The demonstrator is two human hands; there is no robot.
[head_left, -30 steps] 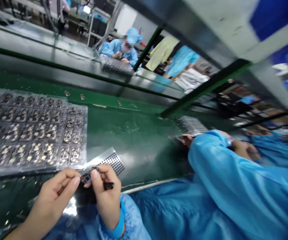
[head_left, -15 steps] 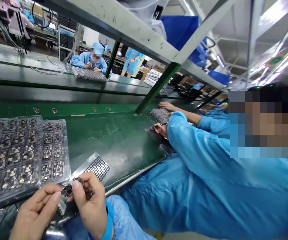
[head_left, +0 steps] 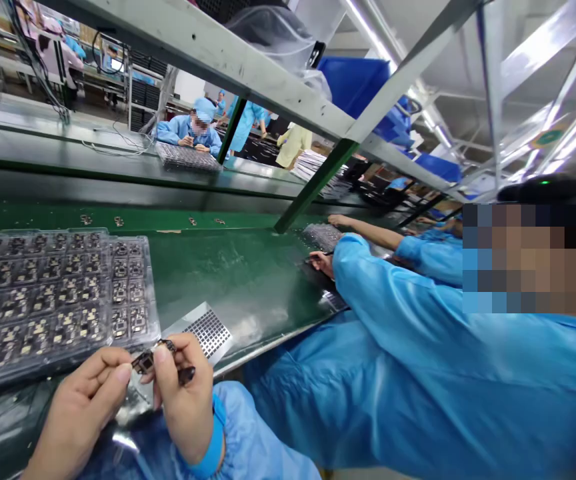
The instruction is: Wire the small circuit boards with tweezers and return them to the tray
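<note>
A small dark circuit board is held up between my two hands near the bottom left. My left hand pinches its left end between thumb and fingertips. Thumb and fingers of my right hand close on its right end. A dark, blunt-tipped object also pokes out of my right fist; what it is cannot be made out. Behind my hands lie clear trays filled with similar boards. Beside my right hand, a sheet with rows of black squares rests on the green table.
At the right, close by, sits a person in blue, one hand over the table. A green post rises from the table. Several small parts lie along the back green strip. Across the bench another person bends over a tray.
The whole view has shifted slightly, with the trays and sheet now further right in the picture. Both hands still hold the board, which shows a little more of its face.
</note>
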